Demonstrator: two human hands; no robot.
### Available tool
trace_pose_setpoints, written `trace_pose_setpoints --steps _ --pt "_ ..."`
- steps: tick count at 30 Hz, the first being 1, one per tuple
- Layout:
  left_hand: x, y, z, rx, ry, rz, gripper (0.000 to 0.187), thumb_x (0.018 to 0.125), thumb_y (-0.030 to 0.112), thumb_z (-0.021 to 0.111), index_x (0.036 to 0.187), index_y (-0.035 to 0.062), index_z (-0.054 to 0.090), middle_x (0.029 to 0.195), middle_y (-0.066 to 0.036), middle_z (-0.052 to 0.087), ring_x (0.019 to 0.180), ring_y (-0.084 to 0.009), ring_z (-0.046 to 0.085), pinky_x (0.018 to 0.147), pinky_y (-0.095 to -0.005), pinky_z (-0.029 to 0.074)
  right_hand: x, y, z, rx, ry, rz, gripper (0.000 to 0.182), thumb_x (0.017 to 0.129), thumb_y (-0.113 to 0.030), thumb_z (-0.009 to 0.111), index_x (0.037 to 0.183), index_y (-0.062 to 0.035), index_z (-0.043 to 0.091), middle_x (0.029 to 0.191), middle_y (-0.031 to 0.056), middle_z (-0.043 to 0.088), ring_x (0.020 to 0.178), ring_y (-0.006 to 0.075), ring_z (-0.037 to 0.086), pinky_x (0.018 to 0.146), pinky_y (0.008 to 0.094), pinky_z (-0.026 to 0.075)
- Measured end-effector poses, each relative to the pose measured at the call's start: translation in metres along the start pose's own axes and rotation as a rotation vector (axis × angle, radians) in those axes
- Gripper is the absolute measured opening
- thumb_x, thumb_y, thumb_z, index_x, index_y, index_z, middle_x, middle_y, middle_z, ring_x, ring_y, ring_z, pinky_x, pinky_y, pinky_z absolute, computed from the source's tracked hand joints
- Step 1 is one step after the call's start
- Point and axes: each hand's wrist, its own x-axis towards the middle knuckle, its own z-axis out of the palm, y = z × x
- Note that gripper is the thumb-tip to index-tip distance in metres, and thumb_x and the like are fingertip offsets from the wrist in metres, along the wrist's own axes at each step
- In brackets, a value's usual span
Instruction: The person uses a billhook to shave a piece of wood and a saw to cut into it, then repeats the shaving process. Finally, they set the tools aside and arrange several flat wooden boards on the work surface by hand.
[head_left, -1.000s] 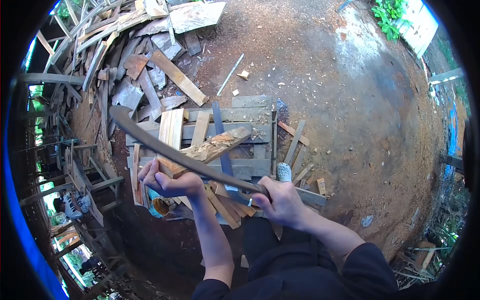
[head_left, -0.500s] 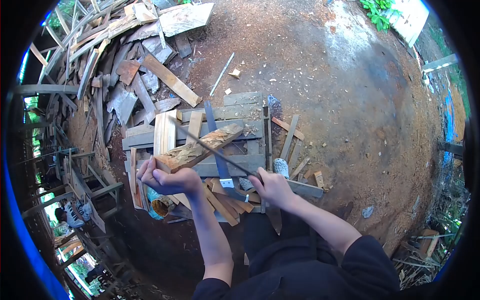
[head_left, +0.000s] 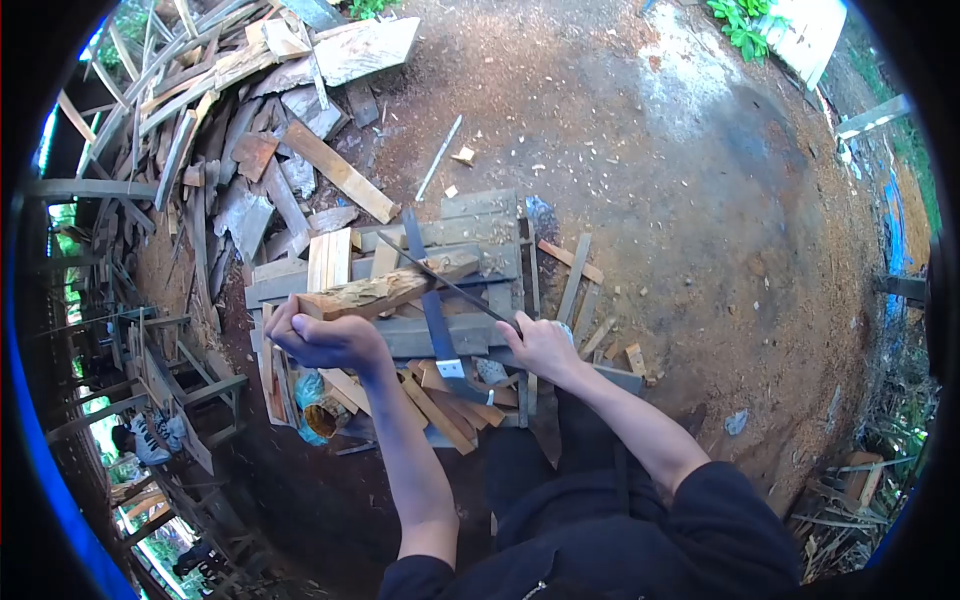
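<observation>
**Blade on the wood billet, both hands gripping**

My left hand is closed around the near-left end of the wood billet. The billet runs from that hand far and to the right, lying across the pallet of grey planks. My right hand is closed on the handle of the long blade, to the right of the billet. The blade reaches from that hand far-left and meets the billet's far-right end; its edge looks to be on the wood, can't tell how deep.

Billet: one piece, rough, pale yellow-brown, chipped and splintery top face, squarish cut end at my left hand. Blade: one, thin, dark, seen nearly edge-on.

A second flat blue-grey blade lies on the pallet under the billet, pointing far, its pale handle end near me. Short light wood sticks are heaped near, between my two hands; too jumbled to count. A pale-tan plank group lies flat just far of my left hand, three or so boards. A big scrap wood pile sits far left. Bare dirt ground with chips is to the right.
</observation>
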Motion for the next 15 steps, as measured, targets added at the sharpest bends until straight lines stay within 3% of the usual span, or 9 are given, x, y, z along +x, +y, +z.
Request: trace_pose_setpoints --steps 2,5,6,8,9,10,12,14,15 --pt "-0.003 -0.003 -0.001 0.013 -0.001 -0.003 0.032 0.096 0.017 0.033 0.087 -0.0043 0.056 0.085 -0.014 0.056 0.081 -0.028 0.055 0.08 -0.0429 0.046 -0.012 -0.007 -0.006 0.043 -0.037 0.013 0.048 0.102 -0.047 0.048 0.088 -0.0017 0.052 0.064 0.0213 0.062 0.065 0.0415 0.067 0.055 0.0509 0.052" --pt "-0.005 0.006 0.007 -0.037 0.009 -0.052 0.033 0.097 0.017 0.033 0.088 -0.005 0.056 0.086 -0.015 0.057 0.08 -0.0281 0.055 0.08 -0.0418 0.047 -0.023 -0.041 -0.037 0.258 0.184 -0.247 0.037 0.1 -0.038 0.055 0.088 -0.0034 0.054 0.059 0.0198 0.057 0.06 0.042 0.064 0.053 0.048 0.049" --pt "-0.006 0.007 0.006 -0.09 0.006 -0.067 0.033 0.097 0.017 0.032 0.088 -0.0052 0.056 0.086 -0.015 0.057 0.08 -0.028 0.055 0.08 -0.0414 0.047 -0.025 -0.043 -0.035 0.262 0.178 -0.238 0.037 0.1 -0.038 0.055 0.088 -0.0034 0.054 0.059 0.0198 0.057 0.06 0.042 0.064 0.053 0.048 0.049" --pt "-0.005 0.006 0.001 -0.06 -0.024 -0.052 0.033 0.096 0.016 0.033 0.088 -0.0057 0.057 0.086 -0.015 0.057 0.081 -0.0281 0.055 0.08 -0.0418 0.048 -0.028 -0.044 -0.033 0.351 0.202 -0.274 0.046 0.101 -0.046 0.05 0.086 -0.0029 0.051 0.063 0.021 0.062 0.063 0.0425 0.066 0.054 0.0498 0.052" --pt "-0.004 0.001 -0.001 -0.038 -0.029 -0.018 0.033 0.096 0.016 0.033 0.088 -0.0058 0.057 0.086 -0.015 0.058 0.081 -0.0283 0.056 0.08 -0.0423 0.048 -0.02 -0.024 -0.007 0.279 0.096 -0.155 0.046 0.101 -0.046 0.05 0.086 -0.0027 0.051 0.063 0.0208 0.062 0.064 0.0416 0.067 0.054 0.0496 0.052" --pt "-0.004 0.002 0.003 -0.025 -0.011 0.015 0.033 0.096 0.015 0.033 0.088 -0.0059 0.057 0.086 -0.015 0.058 0.081 -0.0286 0.056 0.08 -0.0427 0.048 -0.01 -0.008 -0.001 0.267 0.113 -0.166 0.046 0.101 -0.046 0.05 0.086 -0.0027 0.051 0.063 0.0208 0.062 0.064 0.0416 0.067 0.054 0.0496 0.052" --pt "-0.002 0.0 0.008 -0.058 0.024 -0.044 0.034 0.097 0.015 0.033 0.088 -0.0063 0.057 0.086 -0.016 0.058 0.08 -0.0292 0.057 0.078 -0.0432 0.049 0.006 0.009 0.011 0.02 0.018 0.02 0.045 0.101 -0.045 0.051 0.087 -0.0022 0.052 0.063 0.0207 0.063 0.065 0.0405 0.067 0.053 0.049 0.052" --pt "0.0 0.003 0.001 0.043 -0.031 -0.005 0.037 0.096 0.016 0.032 0.092 -0.0087 0.058 0.091 -0.017 0.061 0.082 -0.0286 0.059 0.08 -0.0412 0.051 -0.012 -0.017 -0.007 -0.004 0.07 -0.003 0.044 0.101 -0.044 0.052 0.087 -0.0018 0.053 0.063 0.0206 0.063 0.064 0.0397 0.068 0.053 0.0483 0.052" --pt "-0.002 0.001 0.005 0.001 -0.008 -0.027 0.036 0.096 0.016 0.033 0.091 -0.0083 0.059 0.089 -0.017 0.061 0.083 -0.0292 0.059 0.08 -0.0411 0.051 -0.012 -0.03 -0.022 0.124 0.123 -0.1 0.044 0.101 -0.044 0.052 0.087 -0.0018 0.053 0.063 0.0206 0.063 0.064 0.0399 0.067 0.053 0.0483 0.052"
